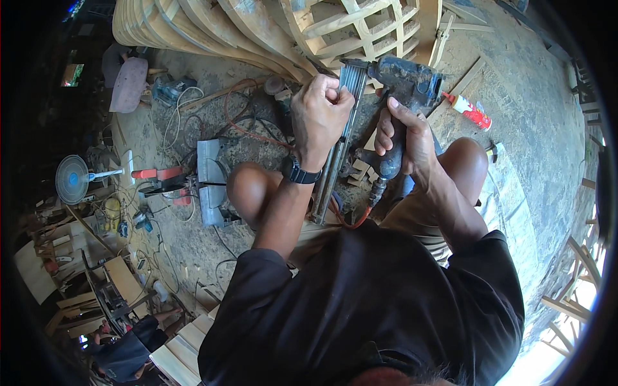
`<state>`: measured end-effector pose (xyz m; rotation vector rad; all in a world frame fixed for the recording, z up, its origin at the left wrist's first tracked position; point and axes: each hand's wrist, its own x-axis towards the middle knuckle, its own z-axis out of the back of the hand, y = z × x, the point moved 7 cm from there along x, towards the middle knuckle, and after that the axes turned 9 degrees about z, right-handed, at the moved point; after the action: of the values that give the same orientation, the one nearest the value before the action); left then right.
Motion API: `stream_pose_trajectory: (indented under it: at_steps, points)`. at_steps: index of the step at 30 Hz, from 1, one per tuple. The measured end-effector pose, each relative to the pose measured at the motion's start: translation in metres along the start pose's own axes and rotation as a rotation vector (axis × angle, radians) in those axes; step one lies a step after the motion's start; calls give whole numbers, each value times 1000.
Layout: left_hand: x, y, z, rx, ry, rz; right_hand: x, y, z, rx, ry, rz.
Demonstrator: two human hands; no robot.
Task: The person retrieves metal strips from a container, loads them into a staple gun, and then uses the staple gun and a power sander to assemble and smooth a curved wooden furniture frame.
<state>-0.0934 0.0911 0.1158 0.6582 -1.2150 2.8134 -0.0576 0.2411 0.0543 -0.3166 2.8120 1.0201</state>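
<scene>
My right hand (412,135) is wrapped round the handle of a dark, worn air nail gun (409,80). The tool stands between my bent knees, its long narrow magazine (335,170) slanting down toward my lap. An orange air hose (357,223) joins the metal fitting under the handle. My left hand (320,116), with a black watch on its wrist, is closed at the magazine's upper end. Its curled fingers pinch the edge of a grey-blue nail strip (355,77); the fingertips are partly hidden.
A curved wooden frame with a lattice (360,29) rises just ahead. A red-and-white tube (470,112) lies to the right. At left are cables, a grey-and-red machine (209,174), a fan (72,180) and wood offcuts. Another person (129,347) is at the lower left.
</scene>
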Motion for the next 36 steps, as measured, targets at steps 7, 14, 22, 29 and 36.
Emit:
stream_pose_trajectory:
  at_steps: [7,14,22,29,36]
  points:
    - [3,-5,-4,-8,87,-5,0,0,4,-16,-10,-7]
    - [8,5,9,-245,111,191,-2,1,-2,37,29,4]
    - [7,-5,3,44,46,-24,-3,-1,-4,22,38,-24]
    - [2,9,-5,-140,123,123,-5,0,-4,20,22,-15]
    - [-5,41,-28,-567,278,373,-4,-1,-1,22,-12,-15]
